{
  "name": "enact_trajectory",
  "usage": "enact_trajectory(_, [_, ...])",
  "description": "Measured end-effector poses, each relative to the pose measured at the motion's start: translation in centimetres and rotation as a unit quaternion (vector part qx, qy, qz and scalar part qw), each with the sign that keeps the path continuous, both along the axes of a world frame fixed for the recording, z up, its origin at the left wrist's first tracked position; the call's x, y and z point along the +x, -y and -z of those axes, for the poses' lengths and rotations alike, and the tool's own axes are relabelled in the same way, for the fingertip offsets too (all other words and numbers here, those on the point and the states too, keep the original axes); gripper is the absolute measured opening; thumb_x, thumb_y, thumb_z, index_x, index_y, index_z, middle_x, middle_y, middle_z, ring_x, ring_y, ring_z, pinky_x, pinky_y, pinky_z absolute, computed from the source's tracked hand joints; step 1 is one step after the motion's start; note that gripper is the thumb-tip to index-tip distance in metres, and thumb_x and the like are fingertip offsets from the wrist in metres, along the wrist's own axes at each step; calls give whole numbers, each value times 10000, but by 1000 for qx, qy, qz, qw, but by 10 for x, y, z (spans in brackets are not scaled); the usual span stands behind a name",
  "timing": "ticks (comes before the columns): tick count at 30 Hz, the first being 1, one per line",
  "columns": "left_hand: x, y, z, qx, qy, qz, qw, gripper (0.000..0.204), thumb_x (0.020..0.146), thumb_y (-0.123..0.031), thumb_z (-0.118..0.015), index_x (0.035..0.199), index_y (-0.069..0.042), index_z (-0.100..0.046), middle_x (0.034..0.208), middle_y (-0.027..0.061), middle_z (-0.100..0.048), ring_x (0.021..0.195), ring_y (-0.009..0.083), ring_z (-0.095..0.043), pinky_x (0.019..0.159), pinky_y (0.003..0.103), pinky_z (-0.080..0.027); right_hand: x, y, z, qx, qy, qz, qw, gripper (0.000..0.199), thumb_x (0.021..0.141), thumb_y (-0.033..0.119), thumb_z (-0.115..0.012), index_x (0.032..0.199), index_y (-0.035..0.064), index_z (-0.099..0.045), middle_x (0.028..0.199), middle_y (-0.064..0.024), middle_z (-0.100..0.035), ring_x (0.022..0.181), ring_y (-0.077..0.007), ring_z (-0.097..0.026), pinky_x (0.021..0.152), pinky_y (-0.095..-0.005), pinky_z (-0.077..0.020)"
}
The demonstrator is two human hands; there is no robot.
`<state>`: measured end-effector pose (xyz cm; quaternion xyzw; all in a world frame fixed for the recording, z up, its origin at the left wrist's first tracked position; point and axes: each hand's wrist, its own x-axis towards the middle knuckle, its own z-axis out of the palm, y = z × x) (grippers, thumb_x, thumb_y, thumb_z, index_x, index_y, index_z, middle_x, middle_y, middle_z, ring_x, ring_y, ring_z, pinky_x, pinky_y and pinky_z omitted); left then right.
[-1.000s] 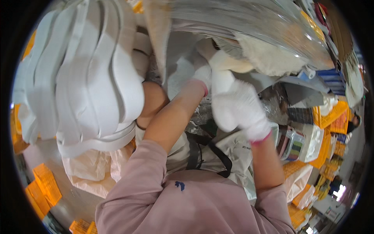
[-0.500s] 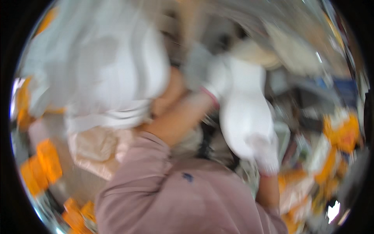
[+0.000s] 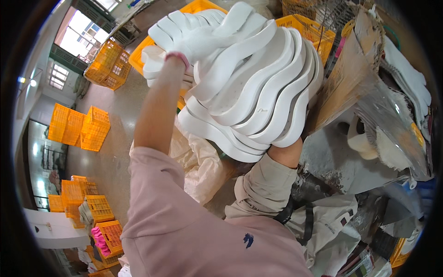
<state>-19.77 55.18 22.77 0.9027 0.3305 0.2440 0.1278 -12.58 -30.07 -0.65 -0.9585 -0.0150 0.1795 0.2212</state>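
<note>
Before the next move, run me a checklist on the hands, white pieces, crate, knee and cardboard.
1. Left hand at the pile: ok; gloved, over the upper-left pieces.
2. Left hand's grip: cannot tell; its fingers blend into the white.
3. Right hand in clear view: not ok; only a little white glove seems to show at the lower edge.
4. Wavy white pieces squared up: not ok; they overlap, fanned at different angles.
5. Orange crate steady behind the pile: cannot tell; the pieces hide most of it.
6. Knee and cardboard clear of the pile: cannot tell; both are close, contact unclear.
</note>
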Motion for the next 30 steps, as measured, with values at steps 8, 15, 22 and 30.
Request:
enact_trajectory(8, [-63,-24,-2,54,-106,-48,992,475,1026,-368,-633,1324,-4,-696,1262,230,-725,1200,319,-682,997,355,-542,32,-115,6,140,63,-154,976,389,931,67,-715,1284,-91,-675,1256,-242,-723,1138,-310,-700,976,-403,-535])
enact_trajectory(15, [-98,38,-38,349,60,-215,910,335,960,-198,-645,1244,-20,-635,1056,184,-712,987,374,-717,848,464,-593,38,-185,-35,145,-4,-342,928,503,1002,303,-728,1363,-46,-691,1318,-238,-730,1263,-384,-666,1120,-425,-488])
enact_trajectory(22, [-85,246,6,-281,454,129,836,295,982,-127,-722,1247,-15,-657,1143,111,-682,1022,192,-661,904,375,-559,-3,-235,-72,467,17,-240,851,644,1012,158,-704,1541,-115,-457,1533,-262,-549,1344,-328,-597,1146,-420,-478])
enact_trajectory(30, [26,486,184,-753,172,291,565,513,1066,-222,-675,1524,-67,-504,1484,106,-582,1331,231,-591,1117,399,-506,-9,-132,-119,195,190,-65,960,462,1070,194,-588,1458,-54,-554,1438,-178,-609,1319,-280,-587,1117,-406,-485])
